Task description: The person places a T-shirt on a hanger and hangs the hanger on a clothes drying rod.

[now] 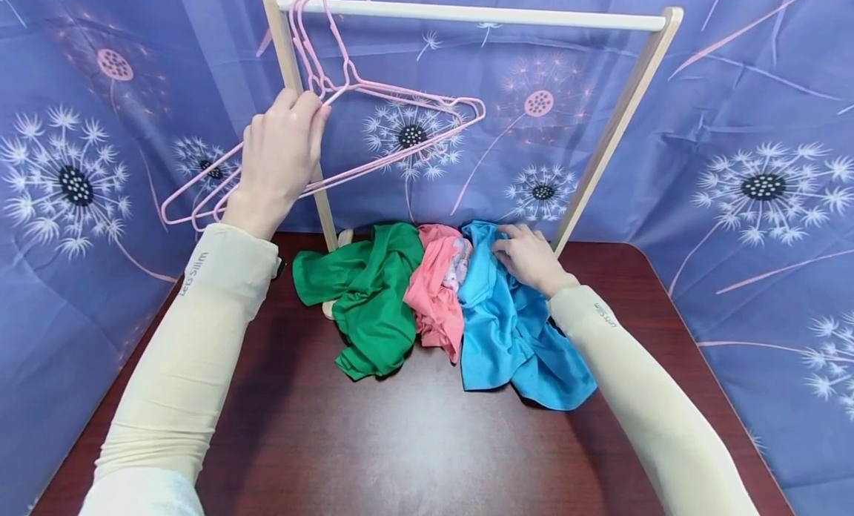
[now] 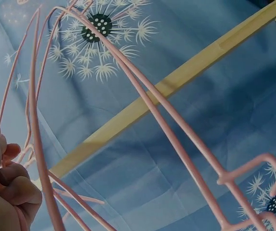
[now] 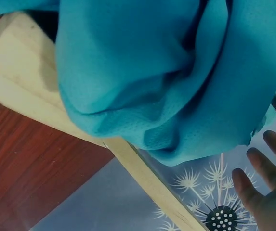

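Near far edge of table [image 1: 400,442], right of middle, blue cloth [image 1: 494,338] looks light, soft, maybe slippery, pinch its top fold; pink hangers [image 2: 36,122] above far left corner look light, stiffish, best gripped near neck; left hand [image 1: 280,149] clamps one, right hand [image 1: 530,260] at cloth, fingers apart.

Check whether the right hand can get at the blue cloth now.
Probably yes: the right hand is at the upper end of the blue cloth, and nothing visible stands between them.
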{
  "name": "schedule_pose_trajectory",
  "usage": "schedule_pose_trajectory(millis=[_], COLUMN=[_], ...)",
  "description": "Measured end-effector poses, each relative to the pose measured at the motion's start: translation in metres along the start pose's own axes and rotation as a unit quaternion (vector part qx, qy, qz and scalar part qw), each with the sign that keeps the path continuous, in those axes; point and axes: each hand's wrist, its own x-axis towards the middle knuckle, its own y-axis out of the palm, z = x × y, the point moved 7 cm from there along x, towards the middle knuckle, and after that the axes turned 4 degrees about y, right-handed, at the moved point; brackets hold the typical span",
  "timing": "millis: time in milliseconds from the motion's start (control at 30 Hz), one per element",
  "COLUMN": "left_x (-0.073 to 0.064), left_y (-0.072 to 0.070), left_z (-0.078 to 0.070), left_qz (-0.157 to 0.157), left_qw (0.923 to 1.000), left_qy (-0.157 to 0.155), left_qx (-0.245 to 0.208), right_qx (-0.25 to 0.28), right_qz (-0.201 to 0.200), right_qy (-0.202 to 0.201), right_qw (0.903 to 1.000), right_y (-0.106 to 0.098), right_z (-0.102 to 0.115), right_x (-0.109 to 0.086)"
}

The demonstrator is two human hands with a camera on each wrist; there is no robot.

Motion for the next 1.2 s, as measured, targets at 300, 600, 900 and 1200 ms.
schedule_pose_trajectory(millis=[300,600,900,1200], left_x=[0.006,0.004,-0.003,-0.011], left_y=[-0.008,-0.009,-0.012,-0.009], left_z=[-0.01,-0.024,-0.043,-0.059], left_qz=[-0.024,-0.041,-0.069,-0.07], left_qw=[0.9995,0.9981,0.9942,0.9926], left_qy=[0.01,0.035,0.063,0.068], left_qx=[-0.015,-0.028,-0.054,-0.073], right_qx=[0.017,0.01,0.05,0.064], right_qz=[0.023,0.019,-0.013,-0.025], right_qy=[-0.039,-0.086,-0.074,-0.068], right_qw=[0.9988,0.9961,0.9959,0.9953], right_y=[0.003,0.002,-0.007,-0.016], right_z=[0.004,0.011,0.014,0.019], right_x=[-0.002,-0.003,-0.001,0.0])
